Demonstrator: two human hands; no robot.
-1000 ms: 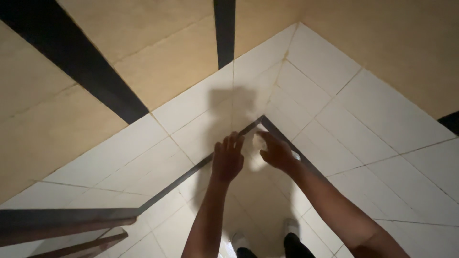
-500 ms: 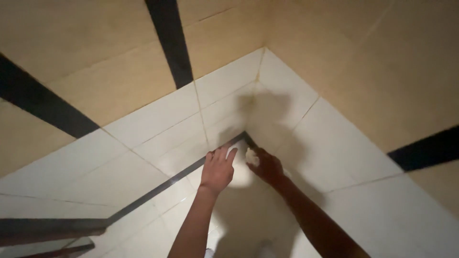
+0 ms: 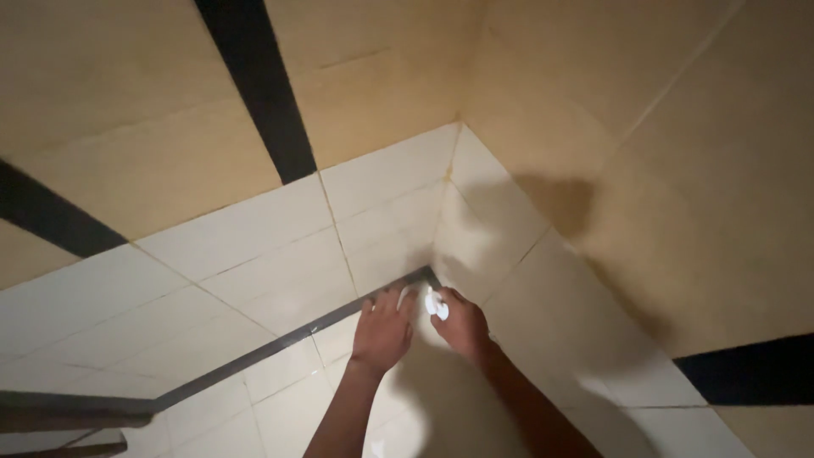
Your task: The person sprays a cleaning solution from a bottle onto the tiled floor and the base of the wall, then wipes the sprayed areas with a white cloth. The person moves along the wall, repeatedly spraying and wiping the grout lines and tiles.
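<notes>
Both my hands reach into a tiled wall corner. My left hand [image 3: 383, 329] lies flat with its fingers spread against the white tiles, just below a thin dark trim strip [image 3: 280, 343]. Beside it, my right hand [image 3: 460, 324] is closed around a small white object [image 3: 436, 305] held at the corner where the trim strip ends. What the white object is cannot be made out. The two hands almost touch each other.
White tiles [image 3: 254, 246] cover the lower walls and beige tiles [image 3: 356, 93] with black stripes [image 3: 254, 85] lie above. A dark rail [image 3: 68, 411] shows at the lower left. Shadows of my arms fall on the right wall.
The view has swung so the corner and my hands sit lower and further right. My hands stay at the corner, the right one still closed on the white object.
</notes>
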